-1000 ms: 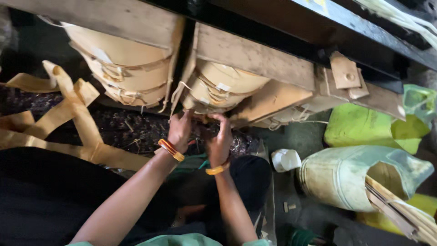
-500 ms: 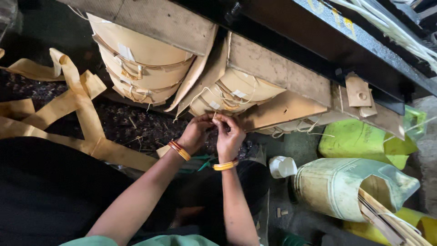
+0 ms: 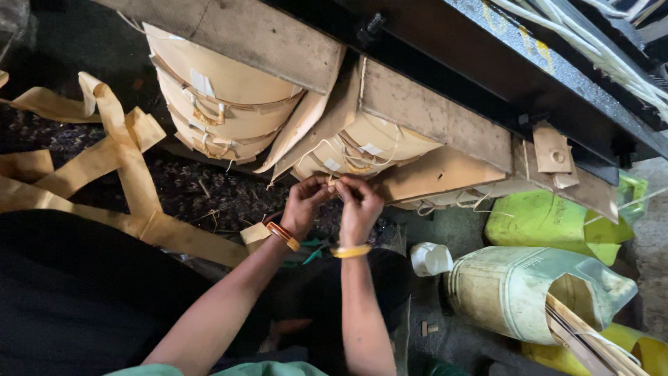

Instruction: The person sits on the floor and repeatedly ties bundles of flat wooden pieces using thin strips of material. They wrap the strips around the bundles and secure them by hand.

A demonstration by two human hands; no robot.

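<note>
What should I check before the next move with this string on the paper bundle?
1. Both hands on the string: left hand and right hand meet at the string: ok.
2. Knot tight: hidden by fingers: cannot tell.
3. Bundle stacked under the wooden board: ok.
4. Other bundle already tied: ok.
5. Loose paper strips clear of the hands: ok.

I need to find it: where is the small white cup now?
In the head view, the small white cup lies on the dark floor, right of the right hand and just left of the cut-open pale plastic jug.
</note>
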